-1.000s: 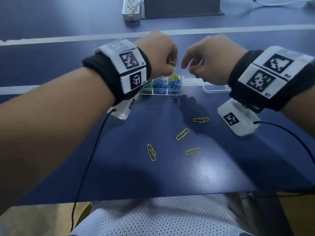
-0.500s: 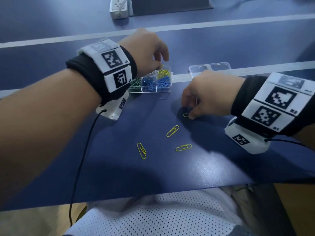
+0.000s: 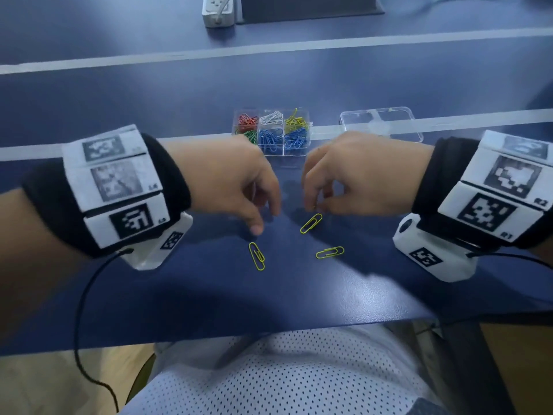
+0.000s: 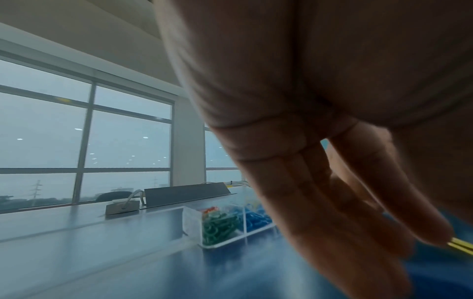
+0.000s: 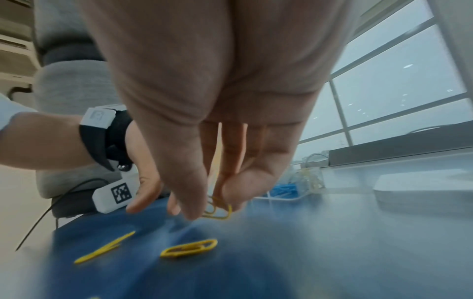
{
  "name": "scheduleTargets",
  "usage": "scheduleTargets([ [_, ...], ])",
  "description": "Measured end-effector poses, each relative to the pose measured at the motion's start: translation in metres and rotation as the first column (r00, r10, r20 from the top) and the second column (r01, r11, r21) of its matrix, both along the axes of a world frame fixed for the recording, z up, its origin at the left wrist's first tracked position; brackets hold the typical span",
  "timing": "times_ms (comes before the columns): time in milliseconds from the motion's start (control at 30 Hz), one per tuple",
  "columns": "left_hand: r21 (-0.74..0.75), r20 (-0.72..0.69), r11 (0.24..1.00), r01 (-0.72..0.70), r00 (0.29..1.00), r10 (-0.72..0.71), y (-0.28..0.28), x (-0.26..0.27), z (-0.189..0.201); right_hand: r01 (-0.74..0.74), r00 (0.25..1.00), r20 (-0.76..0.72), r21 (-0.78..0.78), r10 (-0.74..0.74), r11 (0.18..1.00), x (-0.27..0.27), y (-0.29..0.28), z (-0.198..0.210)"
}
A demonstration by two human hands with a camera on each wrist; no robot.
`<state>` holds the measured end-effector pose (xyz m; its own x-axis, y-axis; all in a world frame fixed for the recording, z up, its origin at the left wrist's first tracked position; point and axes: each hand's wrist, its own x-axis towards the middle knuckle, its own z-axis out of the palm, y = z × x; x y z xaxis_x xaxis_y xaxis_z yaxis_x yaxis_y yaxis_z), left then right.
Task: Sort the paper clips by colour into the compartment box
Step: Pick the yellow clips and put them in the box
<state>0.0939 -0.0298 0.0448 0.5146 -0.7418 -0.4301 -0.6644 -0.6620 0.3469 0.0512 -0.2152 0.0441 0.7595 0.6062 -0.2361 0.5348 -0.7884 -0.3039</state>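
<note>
The clear compartment box point(image 3: 270, 151) stands mid-table with red, white, yellow, green and blue clips in separate cells; the left wrist view shows it point(image 4: 190, 222) too. Three yellow paper clips lie loose nearer me: one point(image 3: 256, 256) just below my left fingertips, one point(image 3: 311, 223) under my right hand, one point(image 3: 330, 252) to the right. My left hand point(image 3: 266, 220) hangs over the table with fingers pointing down, holding nothing. My right hand point(image 3: 312, 206) pinches a fourth yellow clip point(image 5: 220, 208) just above the surface.
The box's clear lid point(image 3: 381, 124) lies to the right of the box. A white power strip point(image 3: 218, 10) and a dark stand sit at the far edge. The table's near edge point(image 3: 269, 330) runs just above my lap. Cables trail from both wrist units.
My left hand has come back from over the box down to the loose clips. My right hand has picked one yellow clip off the table and holds it.
</note>
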Motion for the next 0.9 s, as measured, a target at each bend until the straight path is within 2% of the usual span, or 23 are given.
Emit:
scheduleTargets([
  [67, 0.027, -0.039, 0.999, 0.020, 0.999, -0.019, 0.005, -0.007, -0.003, -0.085, 0.996, -0.025, -0.037, 0.084, 0.996, -0.005, 0.008, -0.001],
  [167, 0.049, -0.020, 0.997, 0.053, 0.998, -0.052, 0.008, -0.016, -0.008, -0.122, 0.993, -0.017, -0.130, 0.121, 0.984, -0.009, 0.016, -0.005],
  [367, 0.100, 0.052, 0.981, 0.164, 0.984, -0.170, 0.009, -0.024, -0.016, -0.076, 0.997, -0.025, -0.171, 0.073, 0.982, -0.010, 0.019, -0.008],
  [533, 0.067, 0.060, 0.986, 0.150, 0.986, -0.154, 0.012, -0.024, -0.018, -0.014, 0.996, -0.086, -0.105, 0.005, 0.994, -0.015, 0.011, -0.006],
  [633, -0.005, 0.082, 0.996, 0.087, 0.993, -0.087, 0.012, -0.020, -0.013, -0.021, 0.988, -0.151, -0.085, 0.008, 0.996, -0.025, 0.007, -0.004],
  [733, -0.135, 0.130, 0.990, -0.043, 0.990, 0.061, 0.009, -0.009, -0.005, -0.056, 0.992, -0.121, -0.133, 0.040, 0.989, -0.033, 0.008, -0.010],
  [900, -0.282, 0.266, 0.936, -0.210, 0.920, 0.287, -0.006, 0.022, 0.004, -0.018, 0.998, -0.059, -0.160, 0.009, 0.987, -0.038, 0.008, -0.011],
])
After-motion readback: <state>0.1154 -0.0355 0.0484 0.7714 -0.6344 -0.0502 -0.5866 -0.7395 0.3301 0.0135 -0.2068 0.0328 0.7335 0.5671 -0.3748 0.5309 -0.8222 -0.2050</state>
